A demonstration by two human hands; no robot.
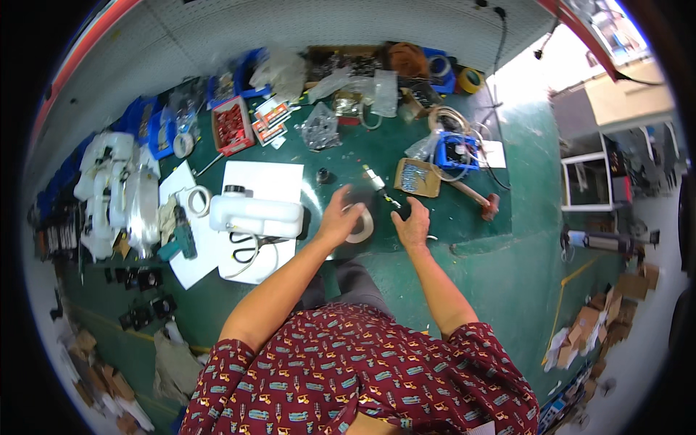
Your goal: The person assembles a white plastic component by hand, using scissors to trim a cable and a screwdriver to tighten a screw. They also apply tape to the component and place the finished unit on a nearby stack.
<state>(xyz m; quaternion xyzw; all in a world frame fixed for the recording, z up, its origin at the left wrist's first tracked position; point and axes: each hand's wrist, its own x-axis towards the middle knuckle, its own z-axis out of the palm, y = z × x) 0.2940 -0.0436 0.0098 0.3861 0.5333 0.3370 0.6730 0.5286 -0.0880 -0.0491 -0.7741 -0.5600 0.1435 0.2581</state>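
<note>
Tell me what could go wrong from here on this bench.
First, the hammer lies near the right edge of the green bench, so a bump might send it to the floor.

Second, the open box of small parts sits just beyond the right hand, which grips a dark object; a careless reach could tip the box and scatter them.

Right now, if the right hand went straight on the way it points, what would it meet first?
The right hand would probably meet the open brown cardboard box of small bluish pieces, though depth is unclear.
</note>
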